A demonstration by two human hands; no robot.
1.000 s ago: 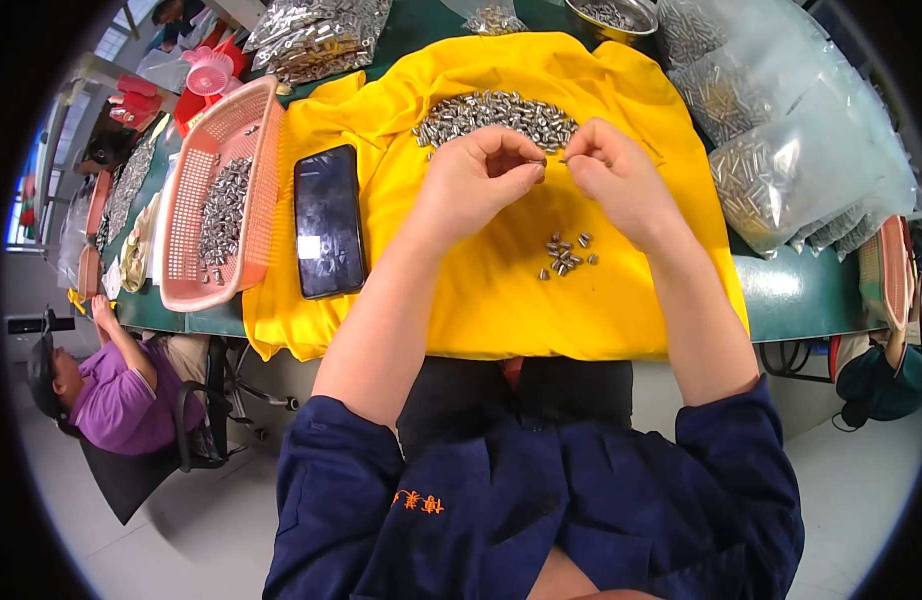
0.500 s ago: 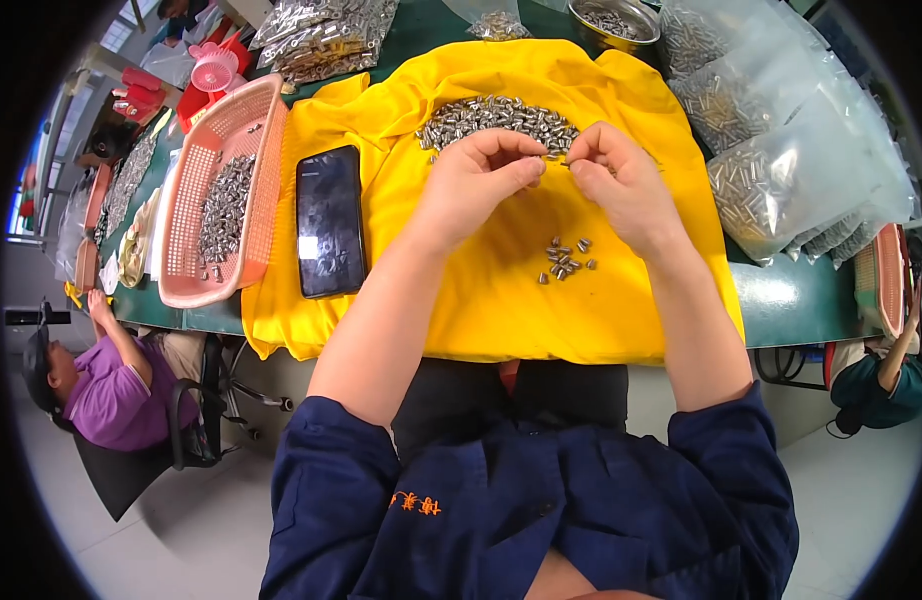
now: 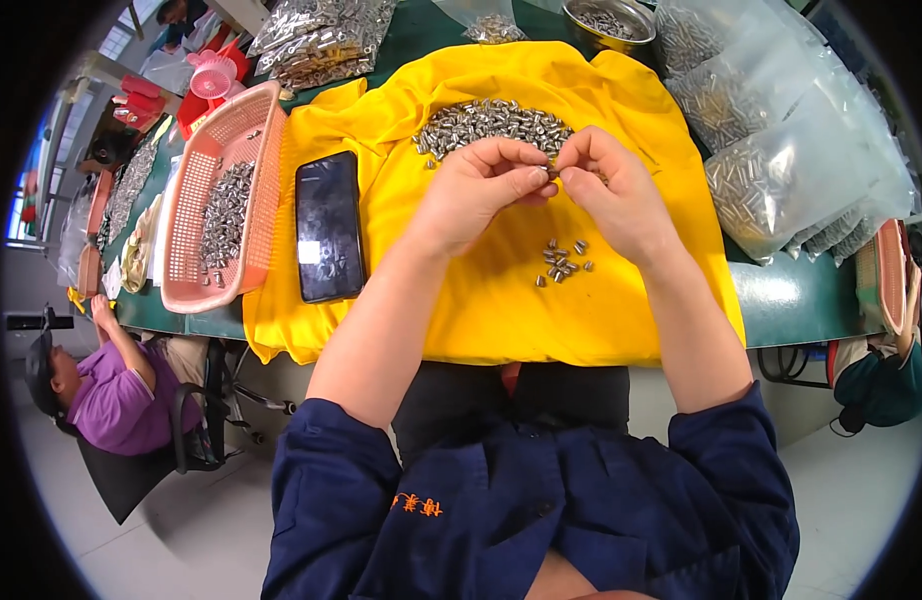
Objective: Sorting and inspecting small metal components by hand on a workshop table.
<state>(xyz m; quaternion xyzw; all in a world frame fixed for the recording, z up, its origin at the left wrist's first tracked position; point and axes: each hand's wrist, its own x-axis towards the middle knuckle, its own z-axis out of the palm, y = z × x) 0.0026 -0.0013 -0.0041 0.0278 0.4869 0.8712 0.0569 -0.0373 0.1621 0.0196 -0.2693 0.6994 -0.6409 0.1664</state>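
Observation:
My left hand (image 3: 484, 190) and my right hand (image 3: 621, 198) meet above a yellow cloth (image 3: 401, 310), thumbs and forefingers pinched together. A small silvery metal piece (image 3: 552, 172) shows between their fingertips, mostly covered, so its exact shape cannot be made out. Just beyond my hands lies a heap of short metal cylinders (image 3: 496, 122), partly hidden by my fingers. Nearer to me, below my right hand, several similar metal cylinders (image 3: 559, 265) lie in a small loose group on the cloth.
A black phone (image 3: 330, 228) lies left of my forearm, beside a pink plastic basket (image 3: 268, 180) of metal parts. Filled clear bags (image 3: 756, 185) stand at the right. A metal bowl (image 3: 641, 40) and more bags (image 3: 326, 45) sit at the back. A person (image 3: 126, 395) sits far left, another far right.
My right hand has moved slightly left, and its fingertips now meet those of my left hand around the small metal piece. The cylinders on the cloth lie as before.

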